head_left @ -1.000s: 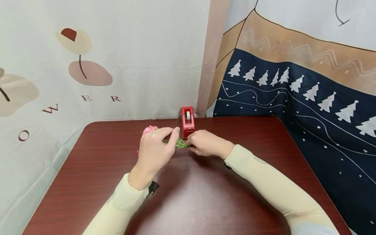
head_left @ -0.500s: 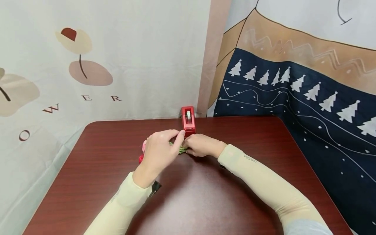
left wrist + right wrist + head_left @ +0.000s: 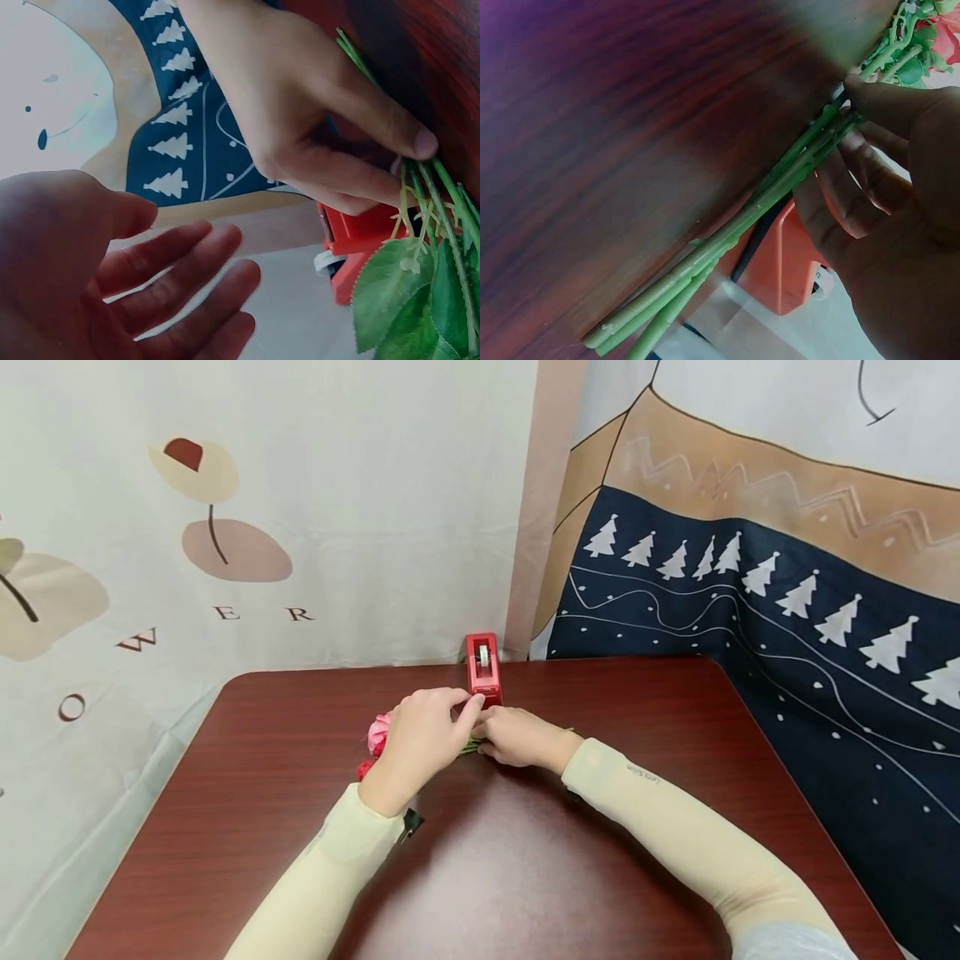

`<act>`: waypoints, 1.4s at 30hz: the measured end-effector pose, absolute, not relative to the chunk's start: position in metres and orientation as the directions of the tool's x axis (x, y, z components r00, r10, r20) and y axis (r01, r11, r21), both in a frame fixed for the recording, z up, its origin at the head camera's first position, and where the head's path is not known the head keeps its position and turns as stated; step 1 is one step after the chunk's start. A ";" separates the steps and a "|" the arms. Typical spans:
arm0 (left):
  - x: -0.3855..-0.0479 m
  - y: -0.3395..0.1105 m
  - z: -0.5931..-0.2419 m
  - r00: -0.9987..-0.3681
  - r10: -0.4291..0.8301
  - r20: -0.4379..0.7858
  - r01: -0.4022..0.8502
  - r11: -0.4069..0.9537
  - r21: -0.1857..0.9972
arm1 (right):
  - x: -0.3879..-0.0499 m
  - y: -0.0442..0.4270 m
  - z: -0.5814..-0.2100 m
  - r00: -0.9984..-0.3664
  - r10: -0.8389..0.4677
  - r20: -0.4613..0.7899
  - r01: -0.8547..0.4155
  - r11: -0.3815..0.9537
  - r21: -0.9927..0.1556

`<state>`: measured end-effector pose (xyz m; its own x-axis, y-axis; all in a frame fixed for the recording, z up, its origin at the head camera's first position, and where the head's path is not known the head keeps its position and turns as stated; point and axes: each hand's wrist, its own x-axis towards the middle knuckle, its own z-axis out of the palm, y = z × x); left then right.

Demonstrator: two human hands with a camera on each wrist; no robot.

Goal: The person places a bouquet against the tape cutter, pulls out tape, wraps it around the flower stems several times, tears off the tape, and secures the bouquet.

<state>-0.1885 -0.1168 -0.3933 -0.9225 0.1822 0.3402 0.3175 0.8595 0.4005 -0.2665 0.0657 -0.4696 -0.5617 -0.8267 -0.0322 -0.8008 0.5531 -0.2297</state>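
Pink and red artificial flowers [image 3: 379,734] show beyond my left hand [image 3: 427,731], which partly hides them in the head view. That hand hovers beside the bunch, its fingers loosely bent around nothing in the left wrist view. My right hand [image 3: 525,737] pinches the bundled green stems [image 3: 739,225] between thumb and fingers. The stem ends stick out past this hand, low over the table. Green leaves [image 3: 397,289] spread on the flower side of the grip. Just behind the hands stands a red tape dispenser [image 3: 484,681] with a roll of tape in it.
The dark red-brown wooden table [image 3: 247,827] has rounded far corners. Behind it hangs a pale curtain [image 3: 405,527] printed with flower shapes and letters. A navy cloth [image 3: 675,610] with white trees hangs at the right.
The flowers have come down and nearer in the head view. My left hand has shifted right, closer to my right hand, which keeps its pinch on the stems.
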 end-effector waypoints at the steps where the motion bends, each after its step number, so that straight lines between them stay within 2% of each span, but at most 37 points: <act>1: -0.190 -0.117 -0.395 -0.929 0.177 0.325 0.304 0.867 0.395 | -0.266 0.066 -0.469 -0.560 -0.828 -0.035 -0.802 0.552 -0.228; 9: -0.201 -0.119 -0.402 -0.947 0.184 0.262 0.271 0.898 0.347 | -0.265 0.074 -0.466 -0.573 -0.820 0.008 -0.792 0.551 -0.262; 13: -0.208 -0.119 -0.407 -0.944 0.213 0.253 0.288 0.906 0.311 | -0.270 0.079 -0.460 -0.667 -0.726 0.168 -0.732 0.596 -0.328; 17: -0.218 -0.118 -0.408 -0.927 0.256 0.274 0.332 0.901 0.279 | -0.280 0.080 -0.446 -0.814 -0.514 0.270 -0.577 0.666 -0.473; 20: -0.225 -0.117 -0.409 -0.920 0.278 0.276 0.349 0.901 0.258 | -0.287 0.076 -0.437 -0.906 -0.370 0.207 -0.420 0.715 -0.559; 24: -0.232 -0.112 -0.411 -0.933 0.279 0.230 0.331 0.914 0.234 | -0.294 0.069 -0.435 -0.959 -0.268 0.089 -0.268 0.762 -0.589; 30: -0.239 -0.106 -0.416 -0.953 0.268 0.144 0.290 0.943 0.164 | -0.303 0.064 -0.437 -0.984 -0.177 0.031 -0.160 0.780 -0.605; 37: -0.243 -0.101 -0.417 -0.959 0.257 0.121 0.271 0.955 0.119 | -0.312 0.061 -0.443 -0.968 -0.223 -0.118 -0.086 0.731 -0.677; 42: -0.250 -0.099 -0.419 -0.962 0.255 0.094 0.266 0.955 0.131 | -0.313 0.061 -0.443 -0.976 -0.184 -0.114 -0.047 0.695 -0.718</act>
<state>-0.2503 -0.0995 -0.4189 -0.9623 0.2552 0.0942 0.2661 0.9550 0.1311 -0.3129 0.0606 -0.4431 -0.9763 -0.1843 -0.1139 -0.0474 0.6946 -0.7178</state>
